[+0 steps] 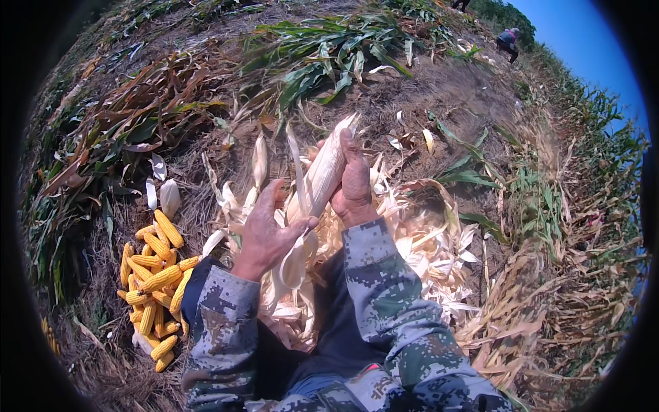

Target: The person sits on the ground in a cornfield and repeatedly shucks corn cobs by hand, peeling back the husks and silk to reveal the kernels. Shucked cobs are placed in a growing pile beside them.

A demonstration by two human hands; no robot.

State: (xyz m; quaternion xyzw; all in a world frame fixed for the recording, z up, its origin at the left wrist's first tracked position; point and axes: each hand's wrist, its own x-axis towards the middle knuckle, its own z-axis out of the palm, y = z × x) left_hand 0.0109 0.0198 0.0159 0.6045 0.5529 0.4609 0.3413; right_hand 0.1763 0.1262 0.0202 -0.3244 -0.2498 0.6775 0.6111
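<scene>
An ear of corn (324, 177) in its pale, dry husk is gripped by my right hand (354, 183), tilted with its tip up and to the right. My left hand (267, 229) is spread near the ear's lower end, thumb and fingers apart. Whether it touches the loose husk leaf (293, 265) hanging below the ear, I cannot tell. Under both hands, between my legs, lies a heap of stripped corn husks (437, 257). A pile of bare yellow corn cobs (159, 280) rests on the ground to the left, beside my leg.
Another husked ear (260, 160) stands out of the litter beyond my left hand, and one more (170, 197) lies above the pile. Cut green stalks (329, 51) and brown stalks (159, 95) cover the ground ahead. A person (508, 44) bends down far off, upper right.
</scene>
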